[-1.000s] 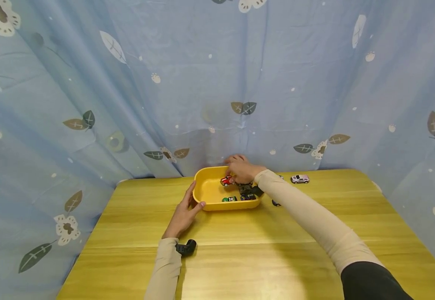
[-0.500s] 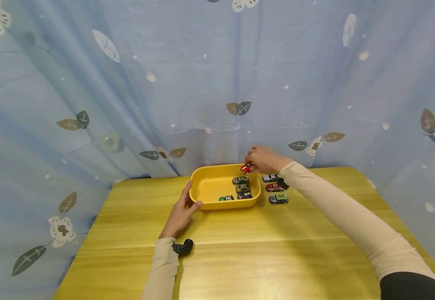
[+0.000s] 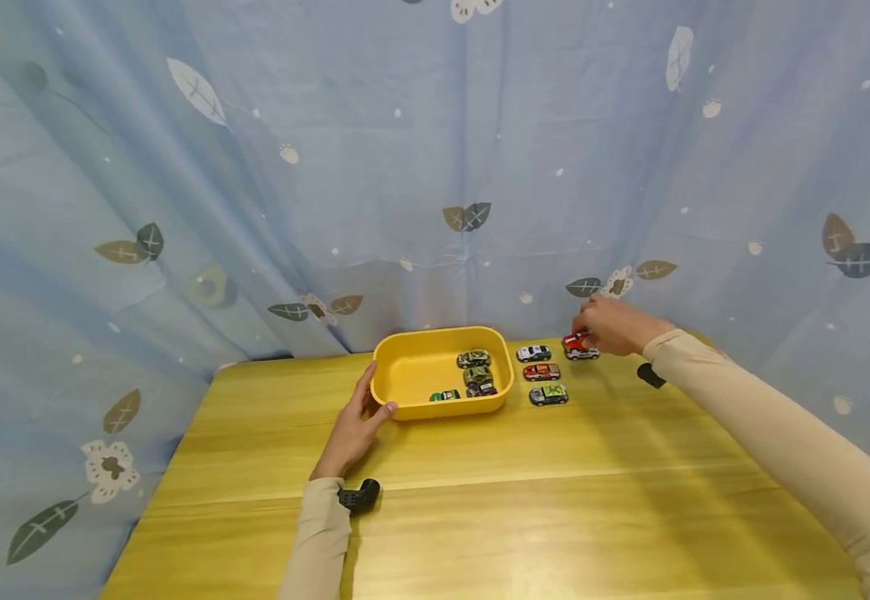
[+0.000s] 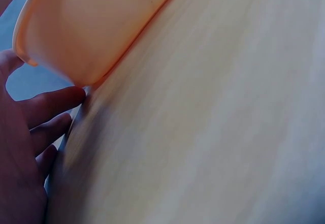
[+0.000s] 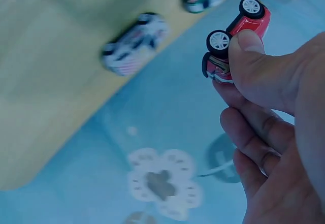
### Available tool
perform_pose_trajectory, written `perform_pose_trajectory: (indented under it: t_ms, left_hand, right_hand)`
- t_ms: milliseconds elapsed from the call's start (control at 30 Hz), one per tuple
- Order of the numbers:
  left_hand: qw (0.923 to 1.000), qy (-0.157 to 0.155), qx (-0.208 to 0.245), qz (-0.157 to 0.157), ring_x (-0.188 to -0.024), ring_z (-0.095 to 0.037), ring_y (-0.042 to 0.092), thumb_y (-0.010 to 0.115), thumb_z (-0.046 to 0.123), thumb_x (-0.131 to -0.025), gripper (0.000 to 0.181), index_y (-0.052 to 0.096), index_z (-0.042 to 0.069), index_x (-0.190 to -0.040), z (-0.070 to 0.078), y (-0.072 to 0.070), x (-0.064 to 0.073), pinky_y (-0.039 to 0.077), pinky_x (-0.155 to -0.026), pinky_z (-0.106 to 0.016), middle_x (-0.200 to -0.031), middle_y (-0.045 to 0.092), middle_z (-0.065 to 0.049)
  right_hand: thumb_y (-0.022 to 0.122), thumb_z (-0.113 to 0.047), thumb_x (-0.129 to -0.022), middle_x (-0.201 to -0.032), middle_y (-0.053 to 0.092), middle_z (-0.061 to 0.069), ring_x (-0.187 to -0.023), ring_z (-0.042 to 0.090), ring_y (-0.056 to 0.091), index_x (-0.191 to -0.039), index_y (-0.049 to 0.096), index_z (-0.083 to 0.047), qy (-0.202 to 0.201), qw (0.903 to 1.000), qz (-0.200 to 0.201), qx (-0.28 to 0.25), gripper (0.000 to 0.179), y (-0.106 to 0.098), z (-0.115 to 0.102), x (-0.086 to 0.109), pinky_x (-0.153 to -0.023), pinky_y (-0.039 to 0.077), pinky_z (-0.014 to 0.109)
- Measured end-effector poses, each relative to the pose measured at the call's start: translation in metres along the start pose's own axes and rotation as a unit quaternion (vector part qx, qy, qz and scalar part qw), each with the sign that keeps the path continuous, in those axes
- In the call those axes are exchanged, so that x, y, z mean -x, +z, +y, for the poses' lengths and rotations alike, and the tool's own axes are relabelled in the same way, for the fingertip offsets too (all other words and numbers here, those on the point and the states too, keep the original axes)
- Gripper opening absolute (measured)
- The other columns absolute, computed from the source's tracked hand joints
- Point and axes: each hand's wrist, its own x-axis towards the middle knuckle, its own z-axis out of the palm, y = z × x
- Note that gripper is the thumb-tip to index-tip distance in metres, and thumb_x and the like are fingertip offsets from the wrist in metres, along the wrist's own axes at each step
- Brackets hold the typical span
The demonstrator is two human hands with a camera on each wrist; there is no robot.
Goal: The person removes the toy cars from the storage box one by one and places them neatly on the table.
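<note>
A red toy pickup-like car [image 3: 575,342] is pinched between the thumb and fingers of my right hand [image 3: 615,325]. The right wrist view shows this red car [image 5: 244,28] tilted, with white-rimmed wheels facing the camera. In the head view it is just above a white-and-pink toy car [image 3: 583,355] on the table; the right wrist view shows a gap between them. My left hand [image 3: 351,432] rests at the near left corner of a yellow bin [image 3: 382,392], thumb on the front side and fingers along the left side. Its fingers look fairly straight in the left wrist view.
Right of the bin, a white car [image 3: 533,353], a red car [image 3: 541,372] and a green-and-blue car [image 3: 548,395] form a column. Inside the bin lie two camouflage cars [image 3: 473,358], a purple-blue car [image 3: 481,390] and a green-and-white car [image 3: 446,395]. A blue curtain [image 3: 435,167] hangs behind.
My right hand has lifted the red car out of the bin and carried it right, past the column, to above the white-and-pink car. The left hand stays at the bin.
</note>
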Motion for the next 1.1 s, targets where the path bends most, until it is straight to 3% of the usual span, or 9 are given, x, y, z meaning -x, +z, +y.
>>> perform_pose_trajectory:
  t_ms: [233,367,533,800,967,1100]
  left_hand:
    - [1.0000,-0.006,-0.001,-0.002,-0.157,-0.038,0.038,0.070,0.040,-0.103,0.087,0.015,0.044,-0.170,-0.001,0.000,0.001,0.030,-0.128,-0.058,-0.176,0.028,-0.010]
    - [1.0000,-0.005,0.002,-0.001,-0.157,-0.038,0.038,0.071,0.039,-0.103,0.087,0.015,0.043,-0.170,-0.002,0.000,0.001,0.030,-0.128,-0.057,-0.176,0.028,-0.010]
    - [1.0000,-0.002,0.000,-0.003,-0.157,-0.037,0.039,0.070,0.038,-0.104,0.086,0.016,0.042,-0.170,0.000,-0.002,0.001,0.031,-0.128,-0.057,-0.175,0.030,-0.011]
    - [1.0000,0.001,0.000,0.000,-0.157,-0.036,0.038,0.070,0.039,-0.104,0.085,0.017,0.041,-0.170,0.004,-0.002,0.000,0.031,-0.129,-0.056,-0.175,0.030,-0.010]
    - [1.0000,0.004,-0.005,0.001,-0.156,-0.038,0.039,0.070,0.039,-0.103,0.086,0.017,0.040,-0.171,0.004,-0.001,0.000,0.031,-0.128,-0.057,-0.174,0.032,-0.013]
    - [1.0000,0.001,-0.007,0.004,-0.155,-0.039,0.040,0.070,0.038,-0.103,0.086,0.016,0.040,-0.171,0.004,-0.002,0.001,0.032,-0.127,-0.059,-0.172,0.034,-0.015]
  right_hand:
    - [0.084,-0.004,-0.085,-0.086,0.074,-0.001,-0.081,0.021,0.057,-0.094,0.082,-0.012,0.001,0.9999,0.013,0.004,0.012,0.029,0.011,0.018,-0.075,0.053,0.045]
    - [0.084,-0.003,-0.084,-0.090,0.076,0.001,-0.085,0.025,0.059,-0.099,0.084,-0.009,0.011,0.9998,0.007,-0.013,0.016,0.044,0.012,0.022,-0.084,0.057,0.051]
    - [0.085,-0.004,-0.085,-0.091,0.074,0.005,-0.091,0.031,0.064,-0.102,0.083,-0.008,0.011,0.9998,0.014,0.001,0.017,0.060,0.013,0.023,-0.096,0.057,0.059]
    - [0.087,-0.005,-0.082,-0.093,0.075,0.008,-0.092,0.032,0.065,-0.100,0.082,-0.008,0.013,0.9983,0.056,0.012,0.019,0.077,0.021,0.023,-0.091,0.059,0.055]
    - [0.087,-0.004,-0.083,-0.093,0.076,0.008,-0.087,0.028,0.060,-0.103,0.083,-0.007,0.022,0.9981,0.057,0.008,0.021,0.083,0.022,0.024,-0.082,0.059,0.051]
    - [0.087,-0.004,-0.085,-0.092,0.075,0.007,-0.087,0.027,0.060,-0.101,0.083,-0.008,0.024,0.9979,0.060,-0.001,0.018,0.085,0.022,0.024,-0.081,0.057,0.051]
